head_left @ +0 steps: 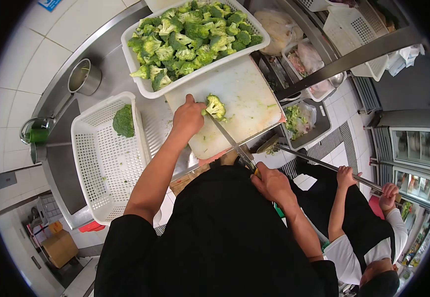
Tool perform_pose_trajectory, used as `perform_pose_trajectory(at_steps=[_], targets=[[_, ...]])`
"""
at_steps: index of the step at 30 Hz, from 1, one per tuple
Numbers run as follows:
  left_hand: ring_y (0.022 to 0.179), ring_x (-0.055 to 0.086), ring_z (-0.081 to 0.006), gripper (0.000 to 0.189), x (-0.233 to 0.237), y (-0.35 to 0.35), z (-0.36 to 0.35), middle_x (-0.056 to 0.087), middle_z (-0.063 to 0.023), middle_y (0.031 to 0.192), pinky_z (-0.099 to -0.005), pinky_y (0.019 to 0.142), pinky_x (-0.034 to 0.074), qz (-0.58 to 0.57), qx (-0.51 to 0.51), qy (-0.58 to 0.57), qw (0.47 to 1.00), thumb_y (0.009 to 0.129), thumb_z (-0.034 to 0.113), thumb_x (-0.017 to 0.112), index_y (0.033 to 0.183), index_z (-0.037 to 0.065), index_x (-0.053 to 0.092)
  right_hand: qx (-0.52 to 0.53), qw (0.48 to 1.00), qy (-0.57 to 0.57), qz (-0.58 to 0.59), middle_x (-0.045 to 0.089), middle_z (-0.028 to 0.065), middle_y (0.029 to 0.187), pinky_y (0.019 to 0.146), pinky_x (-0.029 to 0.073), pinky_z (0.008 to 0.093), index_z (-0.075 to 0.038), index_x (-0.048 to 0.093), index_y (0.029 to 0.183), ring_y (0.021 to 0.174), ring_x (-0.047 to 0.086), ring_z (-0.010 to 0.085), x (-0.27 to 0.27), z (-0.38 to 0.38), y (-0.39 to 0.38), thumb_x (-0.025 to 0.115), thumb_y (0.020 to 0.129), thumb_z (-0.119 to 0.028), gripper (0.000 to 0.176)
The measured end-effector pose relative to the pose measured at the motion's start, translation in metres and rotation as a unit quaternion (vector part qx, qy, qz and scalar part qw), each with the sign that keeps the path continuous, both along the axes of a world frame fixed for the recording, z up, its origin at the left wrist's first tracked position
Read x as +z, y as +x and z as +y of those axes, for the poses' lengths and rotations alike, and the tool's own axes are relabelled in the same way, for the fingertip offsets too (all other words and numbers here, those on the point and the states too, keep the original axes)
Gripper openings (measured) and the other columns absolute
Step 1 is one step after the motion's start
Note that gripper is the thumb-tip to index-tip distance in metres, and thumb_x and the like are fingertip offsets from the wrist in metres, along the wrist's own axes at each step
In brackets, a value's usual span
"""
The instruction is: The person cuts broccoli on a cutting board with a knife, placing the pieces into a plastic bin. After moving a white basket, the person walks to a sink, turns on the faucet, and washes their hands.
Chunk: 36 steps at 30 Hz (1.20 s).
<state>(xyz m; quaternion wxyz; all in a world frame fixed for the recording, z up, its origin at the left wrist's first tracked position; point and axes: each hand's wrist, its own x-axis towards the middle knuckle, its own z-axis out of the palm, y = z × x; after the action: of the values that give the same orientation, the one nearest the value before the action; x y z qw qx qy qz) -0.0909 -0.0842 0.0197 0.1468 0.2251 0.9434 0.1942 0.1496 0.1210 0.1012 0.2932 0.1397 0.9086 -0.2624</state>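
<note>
My left hand (189, 116) is closed, gripping a broccoli piece (216, 107) over the white cutting board (244, 96). In my right hand (273, 184) is a knife (234, 145), its yellowish handle partly hidden by my fingers. The blade slants up and left, its tip at the underside of the broccoli piece. Just beyond the board, a white basket (148, 91) is heaped with cut broccoli florets (190, 39). Left of my left arm, a second white basket (111, 168) has one broccoli head (124, 121) inside.
A metal pot (84, 77) stands on the steel counter at the left. Containers with green scraps (299, 119) and bagged food (306, 62) sit right of the board. Close on my right, a co-worker (353, 208) grips a long pole (324, 165) with both hands.
</note>
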Motion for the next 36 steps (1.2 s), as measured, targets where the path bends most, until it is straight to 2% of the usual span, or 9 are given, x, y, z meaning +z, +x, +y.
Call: perform_pose_trajectory(at_steps=[5, 8, 11, 14, 16, 20, 25, 29, 36], targets=[[0.103, 0.067, -0.0368, 0.036, 0.0, 0.002, -0.006, 0.058, -0.0176, 0.119, -0.0445, 0.093, 0.055, -0.027, -0.013, -0.065, 0.997, 0.076, 0.006, 0.07, 0.11, 0.014, 0.078, 0.009, 1.0, 0.017, 0.01, 0.071, 0.0246, 0.101, 0.085, 0.054, 0.0549, -0.005, 0.055, 0.109, 0.097, 0.068, 0.0453, -0.011, 0.003, 0.005, 0.062, 0.098, -0.033, 0.031], [0.107, 0.066, -0.0358, 0.043, 0.001, 0.004, -0.018, 0.058, -0.0154, 0.118, -0.0443, 0.095, 0.054, -0.056, 0.003, -0.046, 0.997, 0.077, 0.008, 0.069, 0.118, 0.016, 0.076, 0.008, 1.0, 0.011, 0.019, 0.072, 0.0237, 0.102, 0.086, 0.053, 0.0549, -0.006, 0.057, 0.111, 0.097, 0.068, 0.0452, -0.007, 0.008, 0.009, 0.063, 0.096, -0.034, 0.032], [0.112, 0.064, -0.0356, 0.049, 0.012, 0.008, -0.019, 0.059, -0.0143, 0.122, -0.0432, 0.097, 0.053, -0.064, 0.018, 0.004, 0.998, 0.081, 0.014, 0.07, 0.13, 0.018, 0.07, -0.012, 1.0, 0.0, 0.007, 0.072, 0.0234, 0.099, 0.085, 0.053, 0.0547, -0.007, 0.059, 0.114, 0.096, 0.068, 0.0454, 0.007, 0.021, 0.017, 0.064, 0.094, -0.035, 0.034], [0.113, 0.062, -0.0366, 0.051, 0.014, 0.002, -0.002, 0.059, -0.0133, 0.129, -0.0452, 0.098, 0.053, 0.036, 0.026, 0.033, 0.998, 0.085, 0.019, 0.07, 0.136, 0.016, 0.064, -0.051, 0.998, -0.022, 0.009, 0.071, 0.0252, 0.092, 0.083, 0.052, 0.0551, -0.008, 0.062, 0.113, 0.095, 0.067, 0.0467, 0.011, 0.03, 0.028, 0.065, 0.093, -0.037, 0.036], [0.118, 0.06, -0.037, 0.052, 0.004, -0.018, 0.016, 0.06, -0.0154, 0.132, -0.0457, 0.103, 0.05, 0.073, -0.019, 0.143, 0.987, 0.089, 0.02, 0.069, 0.139, 0.013, 0.061, -0.129, 0.991, -0.027, -0.001, 0.07, 0.0271, 0.09, 0.082, 0.051, 0.0562, -0.007, 0.062, 0.111, 0.092, 0.067, 0.0481, 0.02, 0.031, 0.029, 0.065, 0.093, -0.037, 0.035], [0.119, 0.06, -0.0371, 0.054, -0.014, -0.043, 0.053, 0.062, -0.0157, 0.13, -0.0435, 0.105, 0.048, 0.102, -0.075, 0.21, 0.97, 0.088, 0.015, 0.067, 0.141, 0.013, 0.059, -0.164, 0.986, -0.024, 0.013, 0.069, 0.0285, 0.09, 0.08, 0.051, 0.0569, -0.007, 0.061, 0.11, 0.091, 0.066, 0.0493, 0.01, 0.035, 0.03, 0.065, 0.093, -0.037, 0.035], [0.112, 0.064, -0.0354, 0.045, -0.008, -0.036, 0.045, 0.067, -0.015, 0.123, -0.0425, 0.099, 0.051, -0.045, -0.133, 0.116, 0.983, 0.085, 0.008, 0.066, 0.131, 0.009, 0.068, -0.153, 0.988, -0.021, 0.027, 0.07, 0.028, 0.091, 0.082, 0.051, 0.0565, -0.006, 0.06, 0.11, 0.092, 0.067, 0.0488, 0.009, 0.034, 0.04, 0.064, 0.094, -0.038, 0.035], [0.112, 0.063, -0.0363, 0.039, -0.011, -0.016, 0.03, 0.066, -0.0158, 0.117, -0.042, 0.101, 0.05, -0.031, -0.106, 0.111, 0.988, 0.085, 0.01, 0.067, 0.124, 0.006, 0.071, -0.098, 0.995, -0.013, 0.014, 0.071, 0.0266, 0.09, 0.083, 0.052, 0.0562, -0.004, 0.059, 0.112, 0.092, 0.068, 0.0476, 0.009, 0.032, 0.042, 0.063, 0.095, -0.039, 0.039], [0.097, 0.066, -0.0379, 0.026, -0.023, 0.001, 0.029, 0.067, -0.017, 0.106, -0.0446, 0.089, 0.052, 0.016, 0.0, 0.167, 0.986, 0.086, 0.014, 0.07, 0.11, 0.004, 0.073, -0.027, 0.999, -0.011, 0.02, 0.072, 0.0258, 0.093, 0.084, 0.053, 0.0553, -0.005, 0.059, 0.114, 0.093, 0.068, 0.0469, 0.001, 0.03, 0.031, 0.062, 0.096, -0.037, 0.037]])
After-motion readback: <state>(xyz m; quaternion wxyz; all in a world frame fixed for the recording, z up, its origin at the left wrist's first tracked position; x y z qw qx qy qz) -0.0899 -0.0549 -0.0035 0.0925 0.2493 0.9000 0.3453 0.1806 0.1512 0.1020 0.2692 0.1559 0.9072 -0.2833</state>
